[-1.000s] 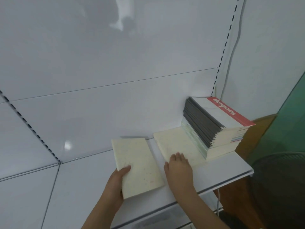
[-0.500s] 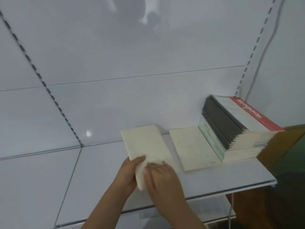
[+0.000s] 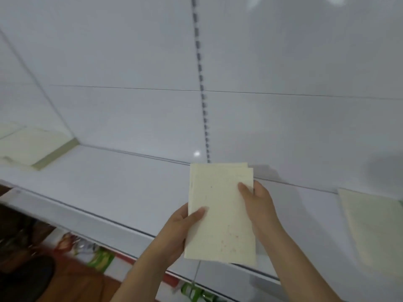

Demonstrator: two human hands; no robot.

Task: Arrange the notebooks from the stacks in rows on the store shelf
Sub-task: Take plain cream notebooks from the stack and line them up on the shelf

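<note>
Two cream notebooks (image 3: 220, 212), one slightly offset behind the other, are held up over the white shelf (image 3: 113, 188), clear of its surface. The left hand (image 3: 176, 232) grips their near left edge, thumb curled across the cover; the right hand (image 3: 259, 205) pinches the right edge, thumb on top. Another cream notebook (image 3: 375, 227) lies flat on the shelf to the right, and a further pale stack (image 3: 32, 147) sits far left. The step in hand looks like carrying this pair to an open stretch of shelf; the next move calls for lowering them flat and squaring them in line with the row.
</note>
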